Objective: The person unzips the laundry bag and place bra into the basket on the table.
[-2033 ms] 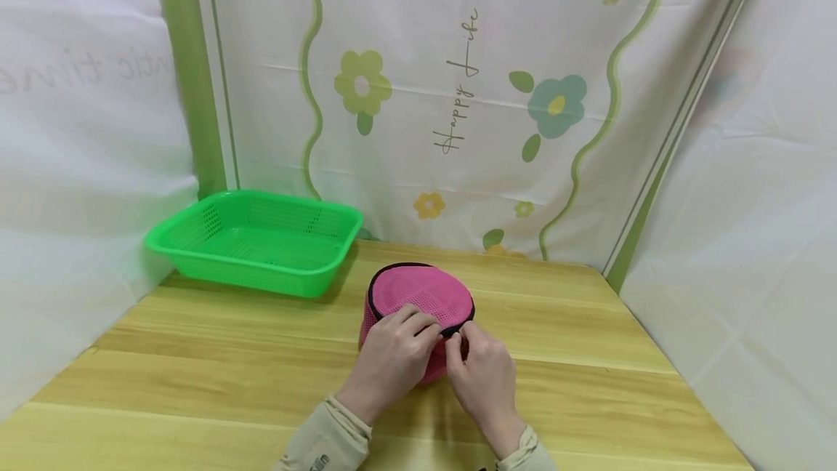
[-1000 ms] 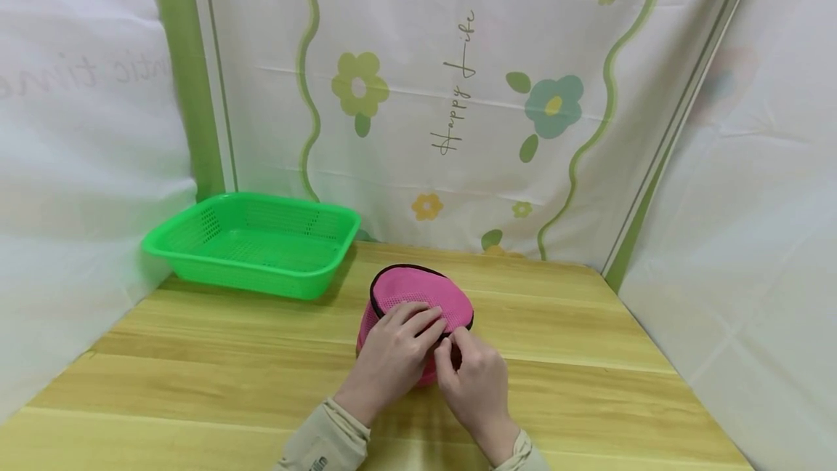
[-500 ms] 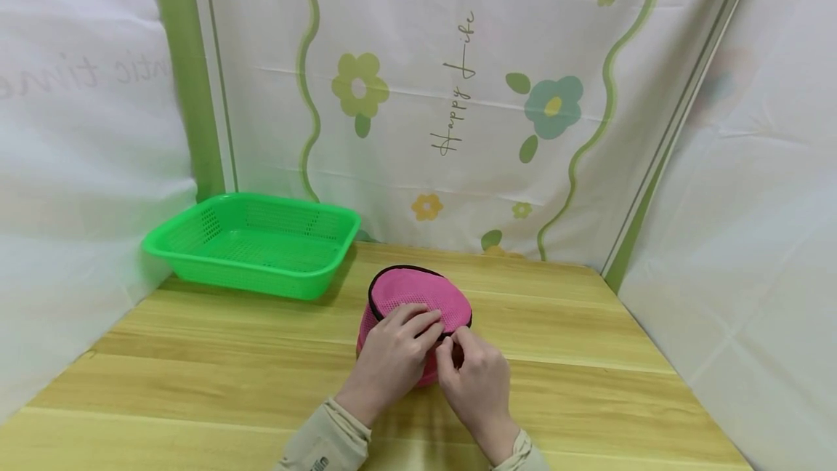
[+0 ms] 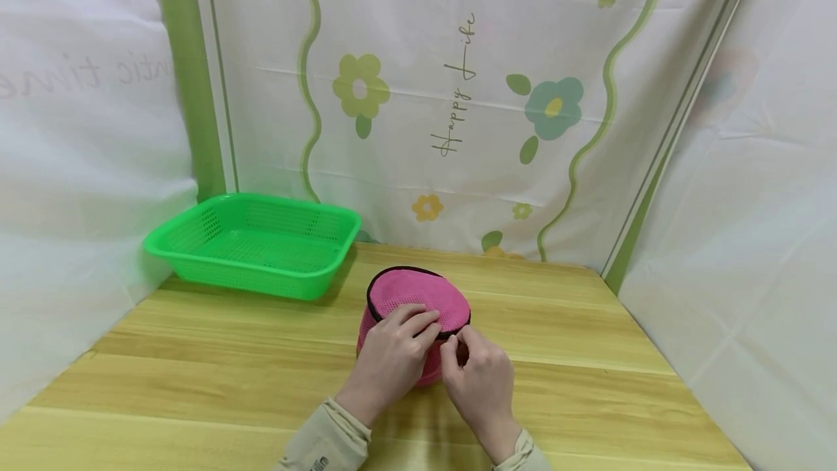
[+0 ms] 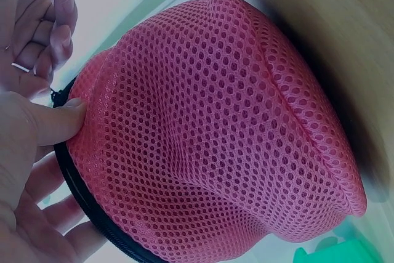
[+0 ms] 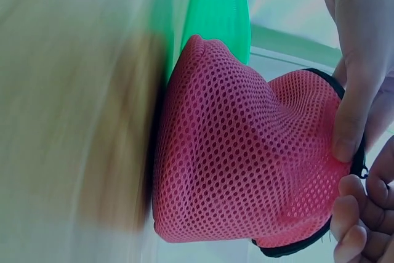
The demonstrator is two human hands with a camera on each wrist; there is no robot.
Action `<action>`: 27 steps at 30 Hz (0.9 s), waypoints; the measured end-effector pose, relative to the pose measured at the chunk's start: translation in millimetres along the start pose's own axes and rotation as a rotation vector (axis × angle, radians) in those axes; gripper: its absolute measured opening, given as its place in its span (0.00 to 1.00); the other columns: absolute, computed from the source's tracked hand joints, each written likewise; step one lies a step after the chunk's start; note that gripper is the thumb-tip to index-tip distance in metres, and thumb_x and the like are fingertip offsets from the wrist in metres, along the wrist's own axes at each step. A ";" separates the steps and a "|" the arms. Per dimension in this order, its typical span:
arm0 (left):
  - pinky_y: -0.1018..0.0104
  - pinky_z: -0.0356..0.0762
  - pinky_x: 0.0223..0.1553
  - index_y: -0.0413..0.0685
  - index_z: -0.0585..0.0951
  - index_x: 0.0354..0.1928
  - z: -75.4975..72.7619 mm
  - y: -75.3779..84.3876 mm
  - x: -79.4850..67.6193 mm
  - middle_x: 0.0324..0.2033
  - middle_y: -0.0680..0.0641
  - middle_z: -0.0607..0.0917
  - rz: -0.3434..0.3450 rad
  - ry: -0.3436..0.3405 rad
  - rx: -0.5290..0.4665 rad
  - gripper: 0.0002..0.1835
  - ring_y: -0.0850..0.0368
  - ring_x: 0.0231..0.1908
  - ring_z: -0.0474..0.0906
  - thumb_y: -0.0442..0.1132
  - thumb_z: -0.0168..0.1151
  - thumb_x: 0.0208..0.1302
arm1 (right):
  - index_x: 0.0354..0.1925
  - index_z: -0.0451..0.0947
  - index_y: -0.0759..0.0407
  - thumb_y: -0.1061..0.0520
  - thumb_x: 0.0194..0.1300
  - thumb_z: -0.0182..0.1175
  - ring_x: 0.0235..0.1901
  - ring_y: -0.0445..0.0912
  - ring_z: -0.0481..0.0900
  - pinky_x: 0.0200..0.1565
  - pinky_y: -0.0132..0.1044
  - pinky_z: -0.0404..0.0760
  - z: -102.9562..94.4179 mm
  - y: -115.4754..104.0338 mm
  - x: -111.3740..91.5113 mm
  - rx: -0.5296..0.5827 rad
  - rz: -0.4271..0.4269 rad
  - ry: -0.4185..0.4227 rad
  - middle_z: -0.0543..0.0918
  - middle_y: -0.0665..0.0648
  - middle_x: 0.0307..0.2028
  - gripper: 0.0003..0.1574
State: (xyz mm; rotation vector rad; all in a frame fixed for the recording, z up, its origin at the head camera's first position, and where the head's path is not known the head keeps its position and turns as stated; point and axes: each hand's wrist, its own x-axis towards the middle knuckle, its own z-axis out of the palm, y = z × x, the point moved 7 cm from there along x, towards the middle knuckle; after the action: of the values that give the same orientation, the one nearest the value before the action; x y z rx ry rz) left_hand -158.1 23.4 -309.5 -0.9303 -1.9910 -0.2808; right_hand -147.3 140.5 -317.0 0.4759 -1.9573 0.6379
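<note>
A round pink mesh laundry bag (image 4: 418, 291) with a black zipper (image 5: 92, 210) round its top stands on the table. My left hand (image 4: 394, 351) grips its near rim, the thumb pressed on the mesh side and the fingers over the top. Close beside it, my right hand (image 4: 480, 376) has thumb and forefinger pinched at the zipper's slider, on the front right of the rim. In the right wrist view the small dark slider (image 6: 364, 173) shows between the two hands; its pull tab is mostly hidden by the fingers. The mesh side (image 6: 228, 152) is creased, and its contents cannot be made out.
A green plastic basket (image 4: 312, 272) with perforated walls stands at the back left of the wooden table (image 4: 575, 413). A white flowered curtain (image 4: 405, 122) hangs behind, with white cloth at both sides.
My right hand shifted left along the bag's rim, then slightly back to the right. The rim bent a little and has evened out again. The left hand keeps its hold nearly still.
</note>
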 end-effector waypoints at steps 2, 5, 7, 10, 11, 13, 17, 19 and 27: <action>0.61 0.79 0.51 0.45 0.89 0.39 -0.2 -0.3 -0.1 0.43 0.47 0.87 -0.002 0.002 -0.001 0.11 0.50 0.47 0.80 0.32 0.72 0.51 | 0.16 0.62 0.48 0.63 0.52 0.57 0.12 0.32 0.56 0.13 0.23 0.54 -0.5 0.6 0.6 -0.008 0.007 0.003 0.60 0.41 0.14 0.18; 0.61 0.79 0.51 0.45 0.89 0.39 -1.1 -0.3 0.1 0.43 0.47 0.87 -0.001 0.007 0.001 0.11 0.49 0.47 0.80 0.31 0.71 0.51 | 0.16 0.63 0.48 0.63 0.52 0.58 0.12 0.31 0.56 0.12 0.24 0.55 -1.5 1.5 1.3 -0.019 0.017 0.008 0.60 0.40 0.14 0.18; 0.61 0.79 0.50 0.45 0.89 0.39 -1.5 -0.1 0.2 0.43 0.47 0.87 0.003 0.010 0.002 0.11 0.49 0.47 0.80 0.31 0.71 0.51 | 0.16 0.63 0.47 0.63 0.51 0.59 0.13 0.31 0.56 0.12 0.24 0.55 -1.9 2.7 1.2 -0.029 0.029 0.010 0.60 0.40 0.14 0.18; 0.61 0.79 0.50 0.45 0.89 0.39 -1.8 -0.1 0.2 0.43 0.47 0.87 0.004 0.012 0.003 0.11 0.49 0.46 0.80 0.31 0.71 0.51 | 0.16 0.63 0.47 0.63 0.51 0.59 0.13 0.31 0.56 0.12 0.24 0.55 -2.5 4.8 0.5 -0.044 0.051 0.013 0.60 0.40 0.13 0.18; 0.61 0.79 0.50 0.45 0.89 0.39 -1.6 -0.1 0.2 0.43 0.47 0.87 0.003 0.011 0.003 0.11 0.49 0.46 0.80 0.31 0.70 0.52 | 0.16 0.63 0.47 0.63 0.51 0.59 0.13 0.31 0.56 0.12 0.24 0.55 -2.7 5.5 0.5 -0.047 0.057 0.013 0.60 0.40 0.13 0.18; 0.61 0.79 0.51 0.45 0.89 0.39 -1.7 -0.3 0.2 0.43 0.47 0.87 -0.001 0.007 0.001 0.10 0.49 0.47 0.80 0.31 0.70 0.53 | 0.16 0.64 0.47 0.63 0.51 0.59 0.13 0.31 0.57 0.12 0.25 0.55 -2.9 6.2 0.6 -0.049 0.066 0.012 0.60 0.40 0.13 0.18; 0.61 0.78 0.51 0.44 0.89 0.39 -2.4 -0.8 0.7 0.43 0.47 0.87 -0.010 0.005 -0.002 0.10 0.50 0.47 0.80 0.31 0.70 0.53 | 0.17 0.65 0.48 0.64 0.52 0.60 0.13 0.31 0.57 0.12 0.24 0.55 -2.2 5.9 0.6 -0.028 0.069 -0.005 0.61 0.40 0.13 0.18; 0.61 0.78 0.51 0.44 0.89 0.39 -2.9 -1.2 0.9 0.43 0.47 0.87 -0.014 0.008 -0.005 0.10 0.50 0.47 0.81 0.31 0.70 0.53 | 0.17 0.65 0.48 0.64 0.53 0.60 0.13 0.30 0.56 0.12 0.24 0.55 -1.7 5.6 0.5 -0.014 0.069 -0.015 0.61 0.40 0.14 0.17; 0.62 0.78 0.53 0.45 0.89 0.39 -2.3 -3.4 -0.3 0.43 0.48 0.87 -0.029 0.002 -0.028 0.10 0.51 0.47 0.81 0.34 0.73 0.53 | 0.19 0.66 0.50 0.66 0.55 0.59 0.14 0.30 0.57 0.13 0.23 0.56 1.9 1.4 -0.1 0.048 0.020 -0.046 0.61 0.40 0.16 0.16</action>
State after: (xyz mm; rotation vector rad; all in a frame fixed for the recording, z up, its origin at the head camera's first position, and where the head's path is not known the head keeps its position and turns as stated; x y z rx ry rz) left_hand -158.9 19.7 -307.9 -0.9186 -2.0048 -0.3268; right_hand -149.4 140.5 -318.0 0.5051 -1.9961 0.6930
